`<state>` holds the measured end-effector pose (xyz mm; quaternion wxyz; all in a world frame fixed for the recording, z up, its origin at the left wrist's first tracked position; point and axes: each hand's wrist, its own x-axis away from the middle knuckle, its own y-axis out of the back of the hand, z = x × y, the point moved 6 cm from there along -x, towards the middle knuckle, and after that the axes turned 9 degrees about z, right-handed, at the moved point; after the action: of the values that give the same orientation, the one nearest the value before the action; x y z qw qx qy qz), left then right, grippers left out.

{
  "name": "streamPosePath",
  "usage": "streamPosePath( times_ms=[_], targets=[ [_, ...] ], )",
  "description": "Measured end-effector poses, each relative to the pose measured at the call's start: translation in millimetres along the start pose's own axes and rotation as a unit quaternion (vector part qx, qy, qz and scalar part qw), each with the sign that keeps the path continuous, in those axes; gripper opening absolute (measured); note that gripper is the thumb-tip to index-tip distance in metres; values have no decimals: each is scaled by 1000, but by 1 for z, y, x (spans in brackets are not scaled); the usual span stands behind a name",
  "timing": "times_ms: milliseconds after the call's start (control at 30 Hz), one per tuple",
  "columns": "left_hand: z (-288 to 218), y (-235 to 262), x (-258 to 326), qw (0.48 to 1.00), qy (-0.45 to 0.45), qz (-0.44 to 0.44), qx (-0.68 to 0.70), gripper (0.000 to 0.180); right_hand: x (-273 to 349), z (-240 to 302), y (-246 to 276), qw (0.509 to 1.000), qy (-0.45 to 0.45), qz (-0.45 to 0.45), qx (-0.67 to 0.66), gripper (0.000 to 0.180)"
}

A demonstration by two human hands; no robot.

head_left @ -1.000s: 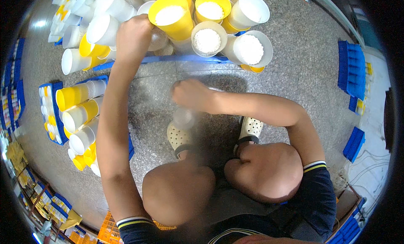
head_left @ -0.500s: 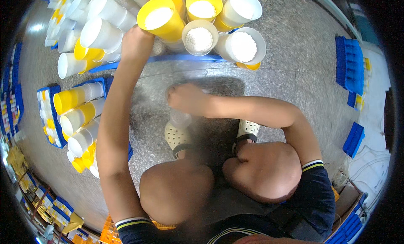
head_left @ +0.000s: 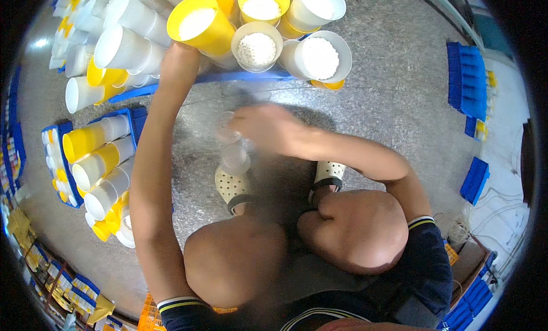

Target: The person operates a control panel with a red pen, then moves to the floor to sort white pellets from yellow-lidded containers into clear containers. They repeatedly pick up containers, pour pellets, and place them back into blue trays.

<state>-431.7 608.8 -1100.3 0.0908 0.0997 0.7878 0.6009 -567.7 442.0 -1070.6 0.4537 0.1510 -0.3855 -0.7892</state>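
My left hand [head_left: 181, 61] reaches up to a yellow cup [head_left: 197, 23] filled with white pellets. It is up against the cup's lower side, and its fingers are hidden behind the cup. My right hand [head_left: 267, 125], smeared by motion, is low over the floor between my knees and the cups. Beside its fingertips is a clear, see-through cup [head_left: 228, 134], and another rounded clear piece [head_left: 234, 159] shows just below, by my left shoe. Next to the yellow cup, a whitish cup [head_left: 257, 47] and a larger white cup [head_left: 319, 58] hold pellets too.
A blue crate edge [head_left: 240, 77] runs beneath the filled cups. Stacked white and yellow cups [head_left: 103, 174] lie in blue crates at the left. My pale clogs [head_left: 231, 185] rest on the grey floor [head_left: 388, 102]. Blue crates [head_left: 468, 79] stand at the far right.
My right hand has moved right, off the clear cup, so more of that cup shows. My left hand stays by the yellow cup. The whole view has shifted slightly.
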Motion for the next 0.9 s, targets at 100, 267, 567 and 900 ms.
streamPosePath(
  times_ms=[100,267,567,900],
  targets=[
    [-11,16,21,999,-20,25,-20,24,52,-28,43,992,-39,-95,-78,27],
    [-53,49,128,993,-41,-56,94,33,123,-98,83,947,-278,-159,-4,17],
    [-61,-3,233,931,122,45,341,48,143,-121,86,936,-298,-150,114,21],
    [-65,-24,239,893,178,81,406,72,51,18,-7,993,121,-9,-16,20]
  ],
)
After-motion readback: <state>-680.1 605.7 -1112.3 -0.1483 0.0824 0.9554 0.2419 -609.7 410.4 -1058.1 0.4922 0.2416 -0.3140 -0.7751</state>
